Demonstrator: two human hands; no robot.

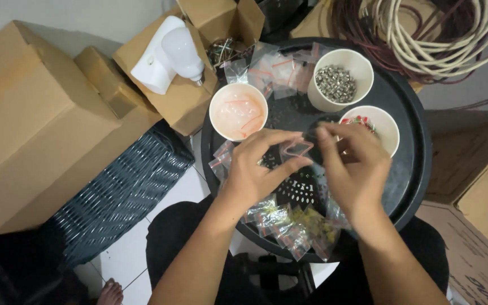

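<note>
1. Your left hand [252, 172] has its grip pinched on a small clear zip bag [296, 148], thumb below and fingers above, holding it up over the middle of the round black bench [410, 169].
2. Your right hand [352, 166] meets the same bag from the other side; its fingertips close on the bag's right edge, so both grips share it.
3. Just behind your right hand stands a white paper cup with red bits [380, 125]; beyond that, a cup of small silver metal parts [337, 82].
4. Behind your left hand sits a cup of clear bags [238, 110].
5. Filled little bags [292, 223] lie on the near rim, under your wrists.
6. A white lamp bulb [183, 53] rests on a cardboard box [179, 101] to the left.
</note>
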